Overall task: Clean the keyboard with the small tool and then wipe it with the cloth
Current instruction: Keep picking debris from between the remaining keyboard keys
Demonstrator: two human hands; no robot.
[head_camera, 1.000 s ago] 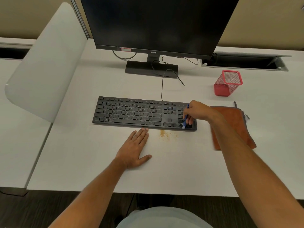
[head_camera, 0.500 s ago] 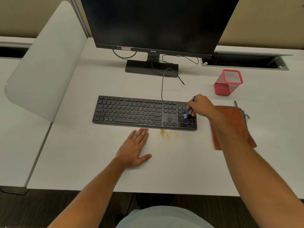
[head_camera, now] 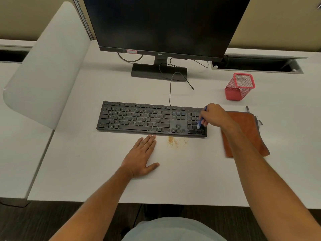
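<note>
Clearly, "BenQ" marks the monitor [head_camera: 161, 23] behind the keyboard [head_camera: 139, 119].

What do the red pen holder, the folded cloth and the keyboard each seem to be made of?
Red pen holder: likely wire mesh, since its walls show a fine see-through grid. Cloth: soft, matte, rust-orange fabric, perhaps microfibre, with a stitched edge. Keyboard: probably matte black plastic, with no shine on its keys.
</note>
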